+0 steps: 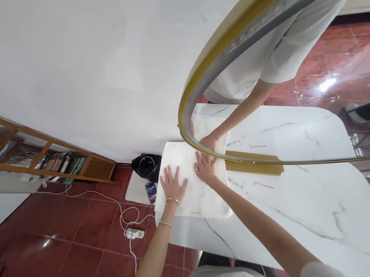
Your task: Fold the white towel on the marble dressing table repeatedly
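Note:
A white cloth (191, 199) with a scalloped edge lies flat over the left end of the white marble-patterned table. My left hand (171, 185) rests palm down on the cloth, fingers spread, with bracelets at the wrist. Further right, my right hand (206, 170) presses flat on the cloth beside the lower rim of a large gold-rimmed mirror (189, 78); a ring shows on one finger. Both hands are open and hold nothing. The mirror stands on a gold base (261, 169) and reflects an arm, a light sleeve and part of the cloth.
Grey veins run across the tabletop (299, 214). Beyond the table's left end are a black bag (146, 166) and a small screen-like item (151, 192). A power strip (135, 233) and white cables lie on the red tiled floor. A wooden shelf (58, 158) stands along the wall.

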{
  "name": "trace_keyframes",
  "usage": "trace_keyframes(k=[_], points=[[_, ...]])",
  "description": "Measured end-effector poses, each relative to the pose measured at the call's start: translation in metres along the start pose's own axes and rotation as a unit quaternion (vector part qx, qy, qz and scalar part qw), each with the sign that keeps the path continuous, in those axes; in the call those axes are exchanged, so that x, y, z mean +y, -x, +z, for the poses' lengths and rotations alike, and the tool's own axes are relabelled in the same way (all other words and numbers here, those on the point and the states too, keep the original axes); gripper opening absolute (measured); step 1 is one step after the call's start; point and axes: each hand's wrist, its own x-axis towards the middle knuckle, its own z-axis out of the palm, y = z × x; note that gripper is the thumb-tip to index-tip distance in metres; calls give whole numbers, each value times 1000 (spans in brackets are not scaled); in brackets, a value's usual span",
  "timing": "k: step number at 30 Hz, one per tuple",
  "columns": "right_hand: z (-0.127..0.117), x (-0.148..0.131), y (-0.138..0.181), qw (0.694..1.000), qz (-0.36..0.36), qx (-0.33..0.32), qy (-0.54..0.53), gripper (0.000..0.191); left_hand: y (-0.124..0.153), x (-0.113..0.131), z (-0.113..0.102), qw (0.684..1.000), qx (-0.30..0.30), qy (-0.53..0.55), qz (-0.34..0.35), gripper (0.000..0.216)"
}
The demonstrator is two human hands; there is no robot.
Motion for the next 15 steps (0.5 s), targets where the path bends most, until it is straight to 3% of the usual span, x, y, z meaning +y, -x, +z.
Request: trace_keyframes(k=[3,6,9,12,15], points=[[9,-12,-16,1000,-9,-14,-19,55,-12,-11,-3,1000,-23,8,-18,59],[13,-31,-3,997,-73,-22,-34,51,4,-24,-8,999,-15,15,-27,58],[6,-52,34,986,-160,-30,-47,43,41,-33,-10,999,27,6,-32,57],[-6,-62,82,979,-197,-7,-48,34,86,-37,-6,996,87,-19,-20,59],[-8,-54,129,965,-253,30,-58,55,119,-34,4,987,156,-38,-14,67]])
